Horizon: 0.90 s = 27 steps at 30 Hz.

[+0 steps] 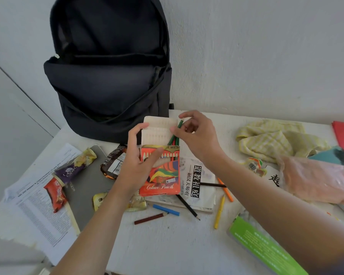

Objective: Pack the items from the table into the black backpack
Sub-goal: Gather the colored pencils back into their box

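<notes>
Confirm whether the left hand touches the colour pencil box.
Touching. The head view shows the left hand gripping the colour pencil box, thumb across its front.

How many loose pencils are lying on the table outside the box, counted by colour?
Blue pencil: 1
Brown pencil: 1
Yellow pencil: 1
Orange pencil: 1
Black pencils: 2
Total: 6
</notes>
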### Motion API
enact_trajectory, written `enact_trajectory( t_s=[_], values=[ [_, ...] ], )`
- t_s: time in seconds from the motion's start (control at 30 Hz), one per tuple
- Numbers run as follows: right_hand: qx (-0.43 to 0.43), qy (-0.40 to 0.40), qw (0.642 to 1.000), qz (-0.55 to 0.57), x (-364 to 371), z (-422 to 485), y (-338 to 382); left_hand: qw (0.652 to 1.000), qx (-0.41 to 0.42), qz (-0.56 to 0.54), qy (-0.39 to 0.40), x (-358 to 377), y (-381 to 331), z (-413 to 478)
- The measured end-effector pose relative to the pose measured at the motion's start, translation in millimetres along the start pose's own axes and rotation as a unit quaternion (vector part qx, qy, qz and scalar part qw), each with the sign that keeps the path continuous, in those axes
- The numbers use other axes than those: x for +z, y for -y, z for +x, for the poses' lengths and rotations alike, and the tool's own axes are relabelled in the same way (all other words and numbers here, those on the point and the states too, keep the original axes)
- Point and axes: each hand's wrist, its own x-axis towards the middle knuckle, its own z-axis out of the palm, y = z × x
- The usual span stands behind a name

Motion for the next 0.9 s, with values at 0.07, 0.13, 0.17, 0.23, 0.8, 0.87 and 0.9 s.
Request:
enact_trajectory(
  t_s=[0.07, 0.13, 0.17, 0.23, 0.8, 0.87, 0.9],
  values=[
    [-0.041, 0.018, 0.998, -0.042, 2, 2, 4, 1.0, 0.008, 0.008, 0.005, -3, -4, 1],
    [-0.083, 0.041, 0.994, -0.065, 6, 2, 8, 1.0, 0.016, 0.014, 0.005, -8, -9, 1],
    [-0.101, 0.053, 0.991, -0.066, 8, 1, 10, 1.0, 0.019, 0.016, 0.002, -11, -11, 1],
    [-0.121, 0.075, 0.987, -0.069, 11, -1, 11, 0.999, 0.026, 0.028, -0.005, -18, -14, 1],
    [-0.059, 0.103, 0.991, 0.055, 21, -9, 25, 0.992, 0.061, 0.073, -0.078, -47, -23, -21],
    [-0.036, 0.087, 0.996, 0.006, 18, -12, 13, 0.992, 0.052, 0.077, -0.091, -55, -21, -24],
    [-0.039, 0.095, 0.993, -0.055, 16, -14, 2, 0.992, 0.046, 0.073, -0.096, -60, -19, -25]
  ],
)
